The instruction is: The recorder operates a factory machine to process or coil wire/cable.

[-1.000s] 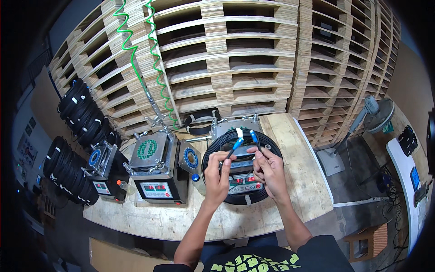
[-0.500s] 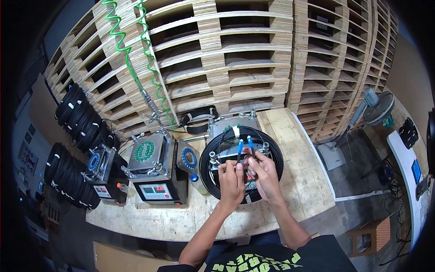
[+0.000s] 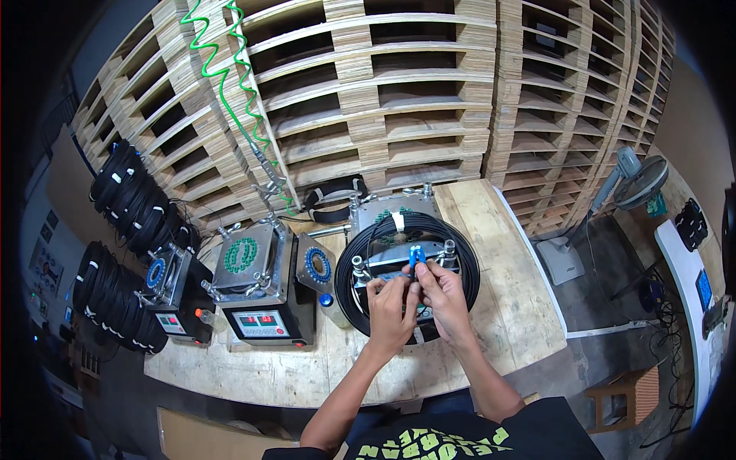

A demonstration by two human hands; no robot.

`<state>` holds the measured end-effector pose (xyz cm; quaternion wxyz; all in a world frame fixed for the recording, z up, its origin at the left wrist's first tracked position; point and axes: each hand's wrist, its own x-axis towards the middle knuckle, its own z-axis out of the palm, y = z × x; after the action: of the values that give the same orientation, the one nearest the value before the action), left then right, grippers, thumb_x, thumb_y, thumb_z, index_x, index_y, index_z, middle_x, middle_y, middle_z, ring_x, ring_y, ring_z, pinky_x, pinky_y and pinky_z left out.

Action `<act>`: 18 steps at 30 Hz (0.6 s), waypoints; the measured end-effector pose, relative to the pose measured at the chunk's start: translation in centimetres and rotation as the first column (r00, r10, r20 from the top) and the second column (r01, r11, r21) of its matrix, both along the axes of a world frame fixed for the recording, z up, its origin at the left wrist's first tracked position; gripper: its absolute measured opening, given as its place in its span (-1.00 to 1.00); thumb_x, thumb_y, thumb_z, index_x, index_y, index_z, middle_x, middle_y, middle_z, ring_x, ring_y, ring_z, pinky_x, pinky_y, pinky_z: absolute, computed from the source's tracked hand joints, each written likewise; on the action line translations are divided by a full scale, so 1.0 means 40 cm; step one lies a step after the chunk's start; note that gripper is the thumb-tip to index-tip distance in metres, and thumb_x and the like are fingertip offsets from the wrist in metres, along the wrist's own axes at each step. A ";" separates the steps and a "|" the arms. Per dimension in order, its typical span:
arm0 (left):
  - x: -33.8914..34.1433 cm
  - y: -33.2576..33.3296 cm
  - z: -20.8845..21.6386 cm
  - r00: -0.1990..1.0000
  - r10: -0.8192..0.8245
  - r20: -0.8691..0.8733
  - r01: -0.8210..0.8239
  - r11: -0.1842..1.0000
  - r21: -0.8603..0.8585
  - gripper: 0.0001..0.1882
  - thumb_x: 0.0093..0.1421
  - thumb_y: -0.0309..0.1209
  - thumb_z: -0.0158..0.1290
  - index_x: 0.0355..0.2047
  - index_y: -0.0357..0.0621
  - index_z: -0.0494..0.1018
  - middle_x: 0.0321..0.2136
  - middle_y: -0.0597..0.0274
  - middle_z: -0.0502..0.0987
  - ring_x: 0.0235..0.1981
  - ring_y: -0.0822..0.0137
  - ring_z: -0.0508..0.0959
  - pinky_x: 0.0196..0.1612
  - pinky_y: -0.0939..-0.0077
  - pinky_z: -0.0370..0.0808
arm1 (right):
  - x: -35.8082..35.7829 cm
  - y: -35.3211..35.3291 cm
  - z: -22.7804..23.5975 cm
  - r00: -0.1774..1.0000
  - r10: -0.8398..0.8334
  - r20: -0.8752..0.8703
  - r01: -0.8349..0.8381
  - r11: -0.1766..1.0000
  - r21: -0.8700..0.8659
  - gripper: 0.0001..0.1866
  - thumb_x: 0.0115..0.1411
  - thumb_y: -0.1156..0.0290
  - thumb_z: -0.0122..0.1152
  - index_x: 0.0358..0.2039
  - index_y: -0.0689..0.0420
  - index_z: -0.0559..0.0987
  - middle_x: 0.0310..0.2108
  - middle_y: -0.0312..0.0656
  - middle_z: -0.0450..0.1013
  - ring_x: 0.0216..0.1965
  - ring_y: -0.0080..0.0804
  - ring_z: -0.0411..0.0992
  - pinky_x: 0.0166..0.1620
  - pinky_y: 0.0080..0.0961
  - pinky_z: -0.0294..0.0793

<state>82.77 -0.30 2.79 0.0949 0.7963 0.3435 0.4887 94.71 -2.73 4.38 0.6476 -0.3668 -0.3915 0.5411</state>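
Above the near machine, my left hand and my right hand meet with their fingertips pinched. Two blue fibre-optic connectors stand upright side by side, tips pointing away from me. My left fingers grip the black cable end below one connector; my right fingers pinch the other at its base. Fingers hide the lower parts of both. Around the hands, a large coil of black cable rests over a polishing machine, whose front and display are mostly covered by my hands.
Left on the wooden bench are a larger polishing machine, a smaller one, a blue-capped bottle and an orange-capped bottle. Black cable coils are stacked far left. Pallets rise behind; a fan stands right.
The two blue connectors have come together and lowered slightly toward me. My hands have closed in on each other. The view has shifted a little.
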 end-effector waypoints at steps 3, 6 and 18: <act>-0.033 -0.007 0.036 0.995 -0.093 -0.025 0.091 0.994 -0.066 -0.77 0.15 -0.38 0.19 -0.32 -0.20 0.38 -0.50 0.16 0.47 -0.42 0.18 0.48 -0.12 0.29 0.26 | 0.000 0.009 -0.042 0.983 -0.119 0.143 0.099 0.985 0.140 -0.71 0.38 0.19 0.08 -0.37 0.13 0.52 -0.56 -0.50 0.33 -0.61 -0.86 0.12 -0.55 -0.79 0.04; -0.069 0.007 0.050 0.966 -0.193 0.175 0.241 0.915 -0.325 -0.64 0.10 -0.39 0.27 -0.19 -0.26 0.37 -0.36 0.13 0.47 -0.35 0.20 0.50 -0.15 0.35 0.42 | 0.013 -0.014 -0.039 0.978 -0.070 0.197 0.072 0.997 -0.002 -0.67 0.39 0.20 0.07 -0.39 0.19 0.55 -0.55 -0.44 0.36 -0.54 -0.76 0.21 -0.47 -0.71 0.16; -0.092 0.063 0.022 0.814 -0.219 0.539 0.536 0.641 -0.550 -0.81 0.29 -0.44 0.12 -0.33 -0.39 0.50 -0.45 0.17 0.59 -0.48 0.53 0.58 -0.41 0.62 0.53 | 0.016 -0.018 -0.093 0.979 0.045 0.200 -0.058 0.996 0.062 -0.69 0.37 0.25 0.09 -0.39 0.24 0.55 -0.63 -0.41 0.33 -0.56 -0.73 0.23 -0.45 -0.72 0.17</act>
<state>79.10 2.21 3.69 0.5540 0.6332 0.2893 0.4566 95.34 -3.45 0.65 0.6031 -0.3865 -0.4814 0.5050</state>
